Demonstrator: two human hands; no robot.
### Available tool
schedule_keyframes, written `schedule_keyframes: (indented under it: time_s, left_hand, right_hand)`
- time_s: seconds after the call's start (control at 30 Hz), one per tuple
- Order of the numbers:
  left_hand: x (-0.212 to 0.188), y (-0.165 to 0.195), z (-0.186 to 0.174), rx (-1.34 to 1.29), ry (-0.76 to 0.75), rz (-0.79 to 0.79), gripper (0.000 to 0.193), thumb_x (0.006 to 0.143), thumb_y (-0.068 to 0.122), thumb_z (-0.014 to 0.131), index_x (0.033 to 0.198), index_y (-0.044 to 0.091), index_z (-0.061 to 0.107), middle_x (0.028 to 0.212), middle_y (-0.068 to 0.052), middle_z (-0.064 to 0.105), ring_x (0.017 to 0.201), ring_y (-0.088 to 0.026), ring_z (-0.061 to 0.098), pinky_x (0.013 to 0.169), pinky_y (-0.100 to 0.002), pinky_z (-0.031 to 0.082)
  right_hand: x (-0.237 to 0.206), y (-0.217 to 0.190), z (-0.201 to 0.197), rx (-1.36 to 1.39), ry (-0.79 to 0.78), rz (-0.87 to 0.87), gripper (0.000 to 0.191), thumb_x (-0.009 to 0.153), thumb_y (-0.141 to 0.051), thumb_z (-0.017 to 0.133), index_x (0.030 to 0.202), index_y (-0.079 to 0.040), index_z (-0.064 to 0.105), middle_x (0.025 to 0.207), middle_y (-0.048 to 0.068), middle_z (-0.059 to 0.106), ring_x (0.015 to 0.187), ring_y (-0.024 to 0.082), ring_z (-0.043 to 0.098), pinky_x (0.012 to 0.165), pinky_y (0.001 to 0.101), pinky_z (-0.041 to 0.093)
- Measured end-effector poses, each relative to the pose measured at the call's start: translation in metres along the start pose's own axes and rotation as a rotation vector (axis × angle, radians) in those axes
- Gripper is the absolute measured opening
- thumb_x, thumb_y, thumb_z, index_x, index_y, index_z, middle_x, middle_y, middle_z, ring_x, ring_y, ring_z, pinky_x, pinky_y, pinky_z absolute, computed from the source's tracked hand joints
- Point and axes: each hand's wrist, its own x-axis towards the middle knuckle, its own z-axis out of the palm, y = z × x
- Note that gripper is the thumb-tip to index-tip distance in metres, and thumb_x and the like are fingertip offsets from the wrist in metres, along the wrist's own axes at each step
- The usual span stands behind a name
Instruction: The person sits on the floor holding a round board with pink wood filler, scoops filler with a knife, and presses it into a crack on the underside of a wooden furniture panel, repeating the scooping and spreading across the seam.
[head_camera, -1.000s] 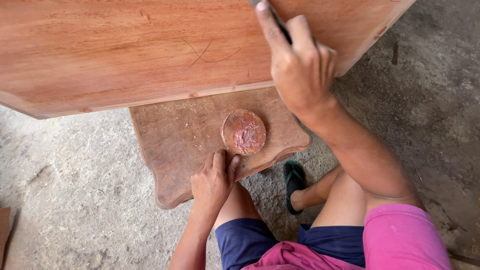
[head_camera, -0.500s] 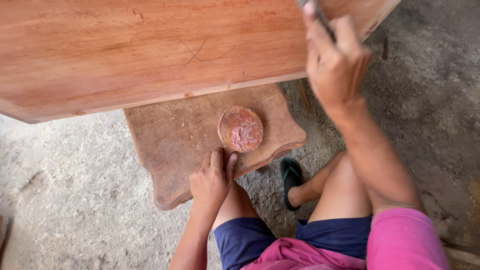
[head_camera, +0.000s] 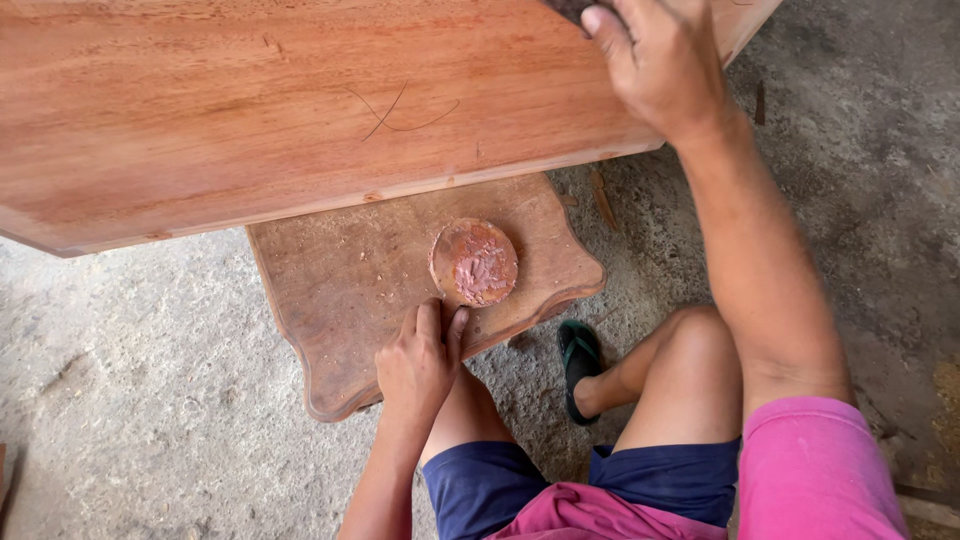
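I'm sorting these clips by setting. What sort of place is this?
Probably an informal woodworking spot with a rough concrete floor. A large reddish-brown wooden panel lies under the right hand, and the left hand rests on a low scalloped wooden board bearing a round lid of reddish paste.

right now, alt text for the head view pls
A seated person's right hand presses a dark tool on a large reddish wooden panel, while the left hand rests on a low scalloped board beside a round container of reddish paste.
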Motion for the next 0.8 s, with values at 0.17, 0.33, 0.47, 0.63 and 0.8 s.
schedule_keyframes:
  time_s: [0.17,0.33,0.47,0.63,0.8]
  left_hand:
    - [-0.001,0.000,-0.001,-0.002,-0.017,-0.016,0.031,0.096,0.038,0.069,0.104,0.008,0.067,0.084,-0.011,0.070,0.060,-0.034,0.070,0.049,-0.043,0.054]
    - [0.001,0.000,-0.001,0.004,-0.001,-0.010,0.032,0.095,0.037,0.069,0.104,0.007,0.067,0.085,-0.011,0.070,0.060,-0.034,0.069,0.049,-0.043,0.054]
    - [0.001,-0.001,-0.003,0.009,0.006,0.010,0.032,0.096,0.037,0.069,0.104,0.006,0.067,0.084,-0.010,0.070,0.059,-0.032,0.069,0.049,-0.041,0.054]
    - [0.001,-0.002,-0.001,0.013,0.018,0.017,0.031,0.096,0.037,0.070,0.103,0.007,0.066,0.083,-0.010,0.070,0.059,-0.031,0.069,0.050,-0.040,0.054]
    - [-0.001,-0.002,-0.001,0.005,0.006,0.007,0.031,0.096,0.037,0.070,0.103,0.007,0.067,0.083,-0.009,0.070,0.059,-0.032,0.069,0.049,-0.041,0.053]
  right_hand:
    - [-0.024,-0.013,-0.014,0.008,0.052,0.139,0.016,0.115,-0.002,0.062,0.130,-0.004,0.066,0.096,0.009,0.070,0.082,0.018,0.069,0.066,0.0266,0.056]
    - [-0.032,-0.060,0.031,-0.137,0.156,0.067,0.047,0.107,-0.004,0.073,0.149,-0.021,0.059,0.096,0.008,0.061,0.072,0.017,0.057,0.050,0.0230,0.052]
    - [-0.020,-0.066,0.053,-0.296,0.224,0.018,0.056,0.109,0.001,0.067,0.156,-0.025,0.053,0.100,0.002,0.060,0.081,0.015,0.061,0.065,0.0264,0.063]
    - [-0.021,-0.039,0.041,-0.391,0.216,0.115,0.051,0.105,0.008,0.067,0.147,-0.022,0.066,0.098,0.002,0.063,0.075,0.013,0.062,0.058,0.0201,0.061]
    - [-0.026,-0.028,0.013,-0.304,0.208,0.140,0.033,0.112,-0.005,0.070,0.137,-0.025,0.064,0.103,0.000,0.065,0.083,0.013,0.066,0.063,0.0233,0.060]
